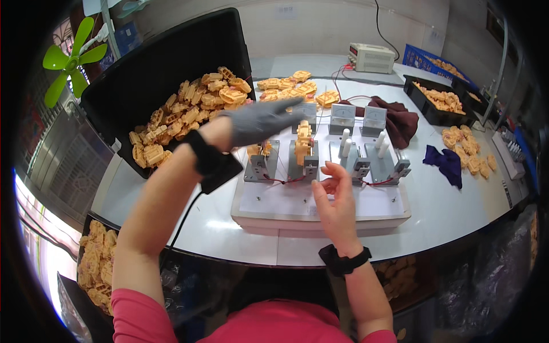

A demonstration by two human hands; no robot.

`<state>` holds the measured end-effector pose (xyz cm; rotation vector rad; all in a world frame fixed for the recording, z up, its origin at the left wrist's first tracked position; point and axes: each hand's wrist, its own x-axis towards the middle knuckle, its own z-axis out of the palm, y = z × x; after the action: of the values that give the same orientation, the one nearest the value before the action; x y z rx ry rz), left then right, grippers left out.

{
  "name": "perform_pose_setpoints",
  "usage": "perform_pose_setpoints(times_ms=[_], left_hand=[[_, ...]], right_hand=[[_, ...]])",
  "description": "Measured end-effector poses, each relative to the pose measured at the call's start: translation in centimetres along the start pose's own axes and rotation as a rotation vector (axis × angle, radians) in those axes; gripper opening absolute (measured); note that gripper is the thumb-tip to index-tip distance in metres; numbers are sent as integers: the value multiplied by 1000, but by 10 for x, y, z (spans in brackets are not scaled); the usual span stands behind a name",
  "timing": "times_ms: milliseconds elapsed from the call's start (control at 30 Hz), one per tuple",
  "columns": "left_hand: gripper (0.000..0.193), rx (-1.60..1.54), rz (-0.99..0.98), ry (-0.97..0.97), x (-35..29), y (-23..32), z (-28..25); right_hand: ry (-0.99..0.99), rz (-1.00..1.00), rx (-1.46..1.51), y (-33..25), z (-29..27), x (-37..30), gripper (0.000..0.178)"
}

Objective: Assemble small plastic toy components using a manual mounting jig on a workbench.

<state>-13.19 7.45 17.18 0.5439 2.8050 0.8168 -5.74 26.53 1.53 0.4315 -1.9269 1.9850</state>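
Observation:
My left hand, in a grey glove, stretches its fingers out flat above the left side of a white test board. Nothing shows in its grasp. My bare right hand hovers over the board's front middle, fingers loosely bent and apart, holding nothing. Just beyond it, a tan plastic housing stands upright in the second fixture. Partly behind my left wrist, another tan housing sits in the leftmost fixture. Two fixtures on the right carry white posts. Small panel meters stand behind the fixtures, one partly covered by my gloved fingers.
A large black bin full of tan housings leans at left. Loose housings lie behind the board. A power supply, a brown cloth, a dark blue cloth and a black tray are at right. Red wires run across the board.

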Motion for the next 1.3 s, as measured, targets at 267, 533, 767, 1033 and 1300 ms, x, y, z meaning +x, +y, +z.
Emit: perform_pose_setpoints(times_ms=[267,533,767,1033,1300], left_hand=[[74,282,-368,126,-46,-173,-20],[85,498,-417,54,6,-224,24],[69,394,-526,82,0,-210,36],[56,-117,-335,481,-51,-221,10],[49,-1222,24,405,-95,-69,-3]], right_hand=[[-153,4,-271,-14,-25,-1,14],[-174,24,-341,-18,-17,-3,13],[-344,-57,-506,-10,-10,-4,10],[-287,-144,-503,-5,-2,-3,7],[-255,-111,-478,3,-14,-3,10]])
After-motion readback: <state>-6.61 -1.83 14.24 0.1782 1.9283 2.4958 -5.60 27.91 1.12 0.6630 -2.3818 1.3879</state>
